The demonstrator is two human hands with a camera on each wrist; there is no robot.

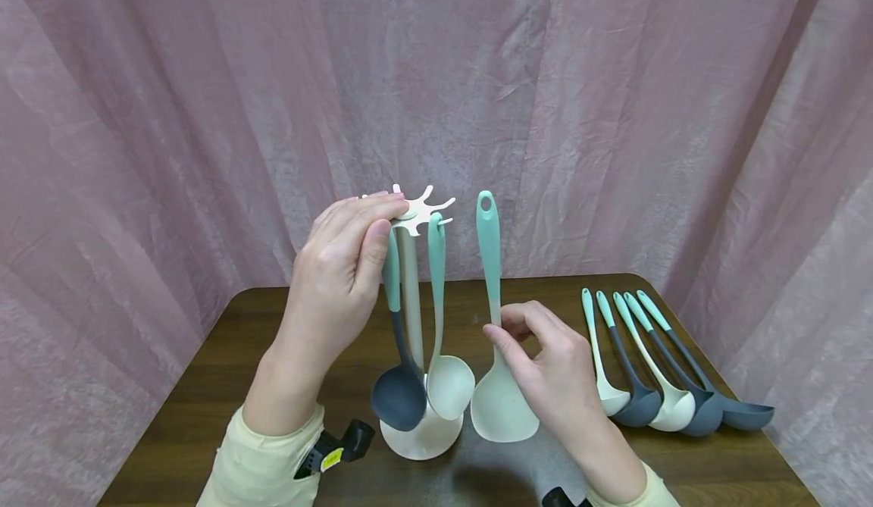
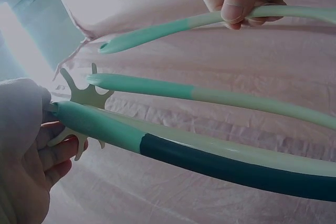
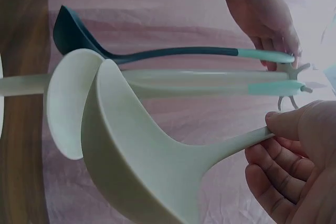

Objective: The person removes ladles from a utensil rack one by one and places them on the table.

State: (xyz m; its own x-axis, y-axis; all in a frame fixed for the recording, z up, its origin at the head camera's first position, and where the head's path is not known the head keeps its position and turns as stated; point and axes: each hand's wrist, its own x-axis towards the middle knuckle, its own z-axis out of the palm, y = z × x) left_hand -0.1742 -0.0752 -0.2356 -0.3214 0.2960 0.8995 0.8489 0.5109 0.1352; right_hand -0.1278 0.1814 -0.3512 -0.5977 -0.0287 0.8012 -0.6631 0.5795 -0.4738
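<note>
My right hand [image 1: 555, 367] pinches a large white ladle [image 1: 503, 408] by the lower part of its handle. The ladle stands upright in the air, its mint handle end with a hole at the top, right of a white utensil stand [image 1: 409, 280]. My left hand [image 1: 344, 249] grips the stand's hooked top, fingers over it and thumb at the near side. From that top hang a dark ladle [image 1: 398, 397] beside the left thumb and a smaller white ladle [image 1: 450, 386] on the right. In the right wrist view, the held ladle's bowl [image 3: 131, 145] partly covers the hanging white ladle [image 3: 71, 106].
On the right of the brown wooden table [image 1: 218, 393] several ladles lie in a row, among them a white ladle [image 1: 671, 408] and a dark ladle [image 1: 746, 414]. The stand's round base [image 1: 423, 446] rests on the table. A pink curtain [image 1: 436, 98] hangs behind.
</note>
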